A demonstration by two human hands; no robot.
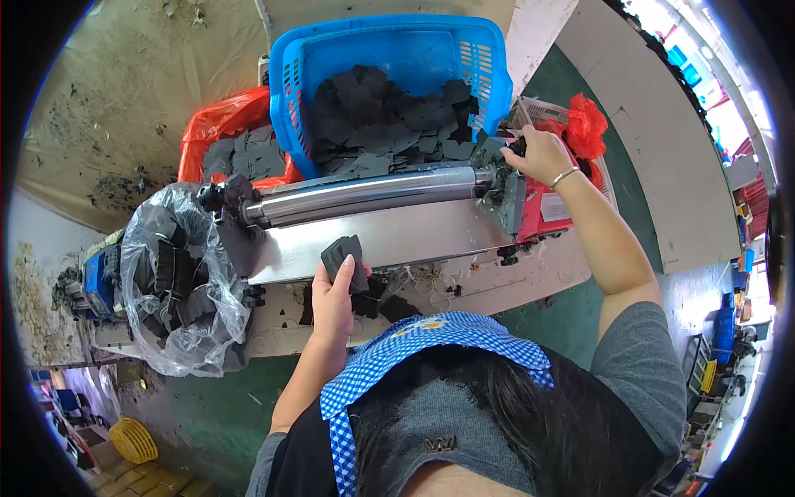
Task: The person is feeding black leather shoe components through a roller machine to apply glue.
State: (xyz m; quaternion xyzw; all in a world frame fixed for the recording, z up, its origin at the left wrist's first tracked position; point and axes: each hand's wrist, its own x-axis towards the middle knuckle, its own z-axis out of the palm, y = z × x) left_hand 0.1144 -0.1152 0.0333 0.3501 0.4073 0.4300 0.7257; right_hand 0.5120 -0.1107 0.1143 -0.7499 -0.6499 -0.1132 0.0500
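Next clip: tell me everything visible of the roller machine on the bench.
The roller machine lies crosswise on the bench, on the near side of the blue basket. Its long, shiny, metal-looking cylinder runs between two end brackets smeared with dark grime; a smooth silvery plate stretches toward the person. Black knobs show at both near corners. The right hand holds a dark knob at the right end. Whether it turns cannot be told.
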